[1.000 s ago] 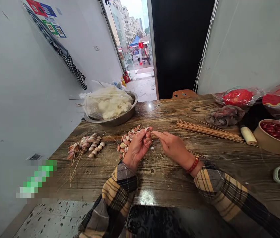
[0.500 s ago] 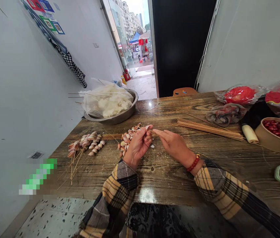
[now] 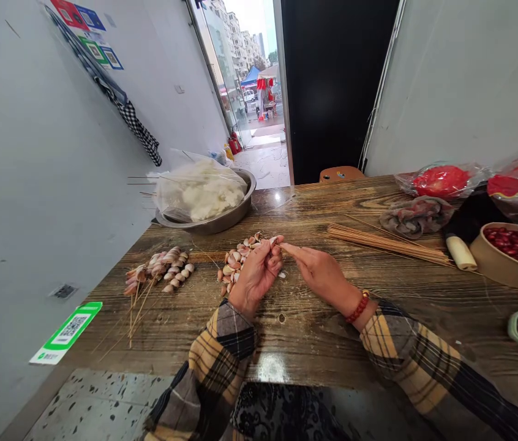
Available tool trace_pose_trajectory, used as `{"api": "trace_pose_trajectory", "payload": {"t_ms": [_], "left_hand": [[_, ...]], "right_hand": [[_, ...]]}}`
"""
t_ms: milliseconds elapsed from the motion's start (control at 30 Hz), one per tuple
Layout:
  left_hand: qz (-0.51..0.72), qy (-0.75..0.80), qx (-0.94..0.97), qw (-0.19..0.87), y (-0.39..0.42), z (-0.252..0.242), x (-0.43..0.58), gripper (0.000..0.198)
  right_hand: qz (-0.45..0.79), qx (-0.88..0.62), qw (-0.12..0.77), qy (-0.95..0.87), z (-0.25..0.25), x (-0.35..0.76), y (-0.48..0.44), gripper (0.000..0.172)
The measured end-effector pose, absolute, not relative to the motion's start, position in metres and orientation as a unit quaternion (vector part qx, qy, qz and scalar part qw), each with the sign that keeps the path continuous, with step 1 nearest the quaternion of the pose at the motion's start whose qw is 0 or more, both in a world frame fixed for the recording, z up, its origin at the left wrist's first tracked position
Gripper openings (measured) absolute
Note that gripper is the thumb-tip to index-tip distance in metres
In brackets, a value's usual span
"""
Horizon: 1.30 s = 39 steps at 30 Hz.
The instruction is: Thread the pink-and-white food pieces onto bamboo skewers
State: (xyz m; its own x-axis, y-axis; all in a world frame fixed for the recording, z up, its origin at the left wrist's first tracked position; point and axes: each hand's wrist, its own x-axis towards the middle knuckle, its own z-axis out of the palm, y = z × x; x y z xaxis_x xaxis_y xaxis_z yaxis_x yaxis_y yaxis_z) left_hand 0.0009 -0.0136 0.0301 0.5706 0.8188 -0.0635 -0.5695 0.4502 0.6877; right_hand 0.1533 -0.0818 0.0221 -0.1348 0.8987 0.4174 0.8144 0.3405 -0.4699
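Stretching out before us, the wooden table (image 3: 314, 343) takes up most of the scene, its dark grain shining just below our wrists. Our plaid sleeves (image 3: 424, 361) reach in over its near edge. Next in size, at the far left, we have the metal basin (image 3: 226, 222), with a clear bag (image 3: 215, 191) of something pale heaped in it and thin sticks poking out to the left. Over on the right sits the tan bowl (image 3: 507, 267), full of dark red fruit (image 3: 509, 239), and a bundle of sticks (image 3: 387, 244) lies flat between it and our hands. To our left, the skewered garlic (image 3: 160, 264) rests in a cluster, bare stick ends pointing back at us. Right behind our left fingers comes the heap of cloves (image 3: 236, 260), loose on the wood.

Now the hands! Our left hand (image 3: 259, 272) is pinched tight, thumb and finger clamped on a garlic clove (image 3: 274, 241) just above the table, in front of the heap. Our right hand (image 3: 321, 272) has its fingers together, tips right up beside that clove; whether they grip a stick, we cannot tell. Smaller yet, a red bracelet (image 3: 357, 307) circles our right wrist.
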Motion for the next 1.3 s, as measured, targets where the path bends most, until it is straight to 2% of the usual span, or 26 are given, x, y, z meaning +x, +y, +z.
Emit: {"api": "trace_pose_trajectory", "payload": {"t_ms": [467,800,1300], "left_hand": [[0.423,0.207,0.306,0.827,-0.0164,0.0293,0.0045,0.021],[0.43,0.187,0.305,0.829,-0.0179,0.0314,0.0046,0.019],[0.43,0.185,0.295,0.833,-0.019,0.0314,0.0037,0.019]], "right_hand": [[0.069,-0.562,0.338,-0.752,0.025,0.1492,-0.0836,0.048],[0.106,-0.521,0.378,-0.758,0.0286,0.15,-0.083,0.049],[0.108,-0.513,0.376,-0.764,0.0291,0.1516,-0.083,0.055]]}}
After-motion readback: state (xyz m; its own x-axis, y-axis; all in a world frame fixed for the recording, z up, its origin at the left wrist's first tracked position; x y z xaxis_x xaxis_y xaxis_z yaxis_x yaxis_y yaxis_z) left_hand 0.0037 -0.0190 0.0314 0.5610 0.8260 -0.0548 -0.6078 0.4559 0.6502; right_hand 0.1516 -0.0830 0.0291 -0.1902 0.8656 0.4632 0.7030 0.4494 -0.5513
